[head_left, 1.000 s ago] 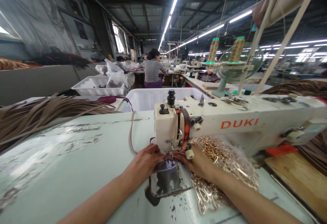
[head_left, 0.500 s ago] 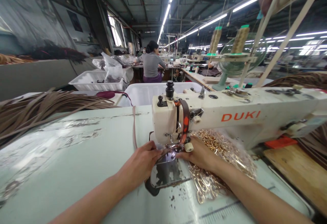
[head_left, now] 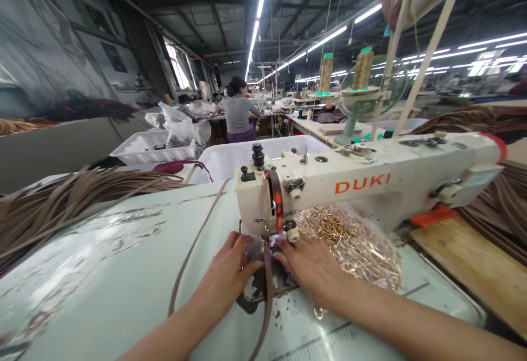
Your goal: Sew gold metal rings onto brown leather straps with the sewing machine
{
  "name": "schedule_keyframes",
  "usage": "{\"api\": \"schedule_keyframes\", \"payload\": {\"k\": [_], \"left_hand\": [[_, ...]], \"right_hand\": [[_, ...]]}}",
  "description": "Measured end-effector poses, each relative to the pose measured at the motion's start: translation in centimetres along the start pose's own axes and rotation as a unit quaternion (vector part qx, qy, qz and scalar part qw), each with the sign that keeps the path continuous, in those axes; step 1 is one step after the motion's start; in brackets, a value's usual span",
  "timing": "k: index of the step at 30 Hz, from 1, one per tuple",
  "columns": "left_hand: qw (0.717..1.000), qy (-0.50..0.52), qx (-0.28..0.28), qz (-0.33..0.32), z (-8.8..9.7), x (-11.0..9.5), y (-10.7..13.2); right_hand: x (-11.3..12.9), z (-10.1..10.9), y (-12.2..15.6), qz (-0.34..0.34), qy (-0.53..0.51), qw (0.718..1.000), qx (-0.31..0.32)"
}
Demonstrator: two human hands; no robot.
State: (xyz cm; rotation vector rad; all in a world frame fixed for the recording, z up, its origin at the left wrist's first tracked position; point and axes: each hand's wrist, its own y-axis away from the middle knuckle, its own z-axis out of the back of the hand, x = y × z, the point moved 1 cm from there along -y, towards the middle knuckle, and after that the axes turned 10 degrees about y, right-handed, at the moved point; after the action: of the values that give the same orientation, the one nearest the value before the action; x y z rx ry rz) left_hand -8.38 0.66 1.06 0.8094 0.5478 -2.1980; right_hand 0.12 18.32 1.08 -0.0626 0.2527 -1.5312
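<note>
A narrow brown strap (head_left: 268, 289) hangs from under the needle of the DUKI sewing machine (head_left: 362, 182) and curves toward me over the table edge. To its left is my left hand (head_left: 228, 268), thumb and index finger apart, thumb tip close to the strap. My right hand (head_left: 315, 268) lies on the other side by the presser foot, its fingers stretched toward the needle and slightly spread. Another length of brown strap (head_left: 193, 246) curves over the table left of my left hand. The needle point itself is hard to make out.
A clear bag of gold metal clasps (head_left: 362, 246) lies behind my right forearm. Bundles of brown straps (head_left: 82, 191) rest at the left. A white bin (head_left: 218, 155) stands behind the machine, a wooden board (head_left: 469, 262) at right. A person (head_left: 239, 111) sits farther back.
A strap now hangs down in front of the needle, between my hands. Both hands have shifted slightly down, and the left strap now stretches farther toward me. The view has turned slightly right.
</note>
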Motion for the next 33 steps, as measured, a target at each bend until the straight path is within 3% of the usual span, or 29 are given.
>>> {"api": "schedule_keyframes", "payload": {"k": [4, 8, 11, 14, 18, 22, 27, 30, 33], "left_hand": [[0.999, 0.001, -0.002, -0.041, -1.0, 0.7, -1.0], [0.998, 0.022, -0.023, -0.058, -1.4, -0.1, -0.5], [0.994, 0.058, 0.018, -0.087, -1.1, -0.7, -0.1], [0.985, 0.058, 0.116, -0.116, 0.3, -0.3, 0.0], [0.983, -0.029, 0.133, -0.122, 2.1, 1.3, 0.4], [0.964, -0.124, 0.175, -0.155, 0.6, 1.0, 1.9], [0.961, -0.176, 0.184, -0.112, -2.3, -1.4, 3.2], [0.973, -0.125, 0.179, -0.08, -2.1, -1.4, 3.2], [0.993, -0.013, 0.111, -0.03, -1.3, -0.5, 2.7]], "right_hand": [[1.6, -1.1, -0.4, 0.028, 0.014, 0.999, 0.023], [2.9, -0.4, -1.7, 0.005, 0.026, 0.997, 0.066], [2.9, 0.0, -1.8, 0.011, 0.003, 0.998, 0.067], [1.7, -0.5, -1.0, 0.026, -0.018, 0.999, 0.035], [-1.0, -0.5, 0.1, 0.003, -0.043, 0.999, -0.003], [-2.4, -0.1, -0.1, 0.018, -0.076, 0.997, 0.004], [-2.3, -1.1, -0.5, 0.08, -0.143, 0.986, -0.002], [-2.1, -1.6, -0.3, 0.086, -0.155, 0.984, 0.001], [-2.1, -1.6, -0.2, 0.076, -0.157, 0.985, 0.004]]}}
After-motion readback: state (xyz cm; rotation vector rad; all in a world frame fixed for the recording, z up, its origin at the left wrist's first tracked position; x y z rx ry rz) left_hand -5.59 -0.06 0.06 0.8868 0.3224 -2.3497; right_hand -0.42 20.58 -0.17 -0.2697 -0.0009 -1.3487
